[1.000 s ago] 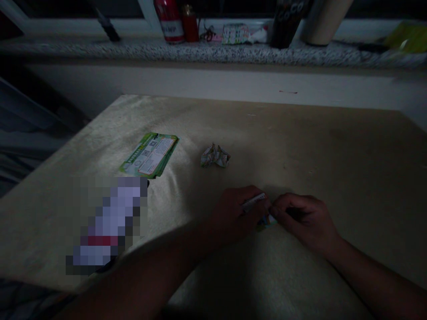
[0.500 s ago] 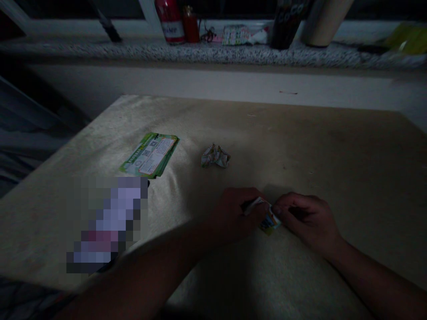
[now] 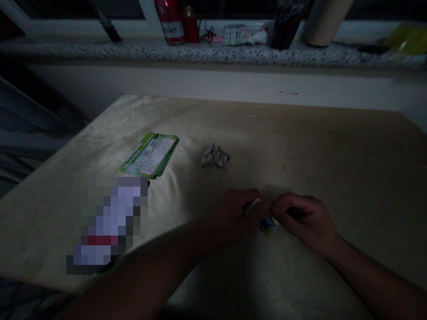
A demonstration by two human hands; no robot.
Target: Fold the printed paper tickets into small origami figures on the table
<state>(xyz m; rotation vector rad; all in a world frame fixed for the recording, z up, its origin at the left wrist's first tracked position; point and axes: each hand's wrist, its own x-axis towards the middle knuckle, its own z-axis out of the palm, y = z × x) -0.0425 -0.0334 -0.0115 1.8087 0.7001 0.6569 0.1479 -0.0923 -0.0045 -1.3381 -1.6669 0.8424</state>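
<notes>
Low over the table's front middle, my left hand (image 3: 243, 213) is closed on a small folded piece of printed paper (image 3: 267, 224), coloured blue, green and white. My right hand (image 3: 303, 220) pinches the same paper at its upper right side, the fingertips of both hands almost meeting. Much of the paper is hidden by the fingers, and the dim light blurs its print. Beyond the hands lies a folded, crumpled paper piece (image 3: 215, 157) with pointed tips. A stack of green printed leaflets (image 3: 151, 154) rests farther left.
A pixelated oblong object (image 3: 113, 222) lies at the left of the table (image 3: 300, 146). Behind, the speckled window sill (image 3: 140, 52) carries a red bottle (image 3: 171, 24), a smaller red bottle (image 3: 191, 26), a dark cup (image 3: 287, 24), a beige cylinder (image 3: 325, 24) and a yellow packet (image 3: 408, 38).
My right fingertips have shifted slightly left, closer to my left thumb. Less of the paper shows between the hands. The things on the table have stayed put.
</notes>
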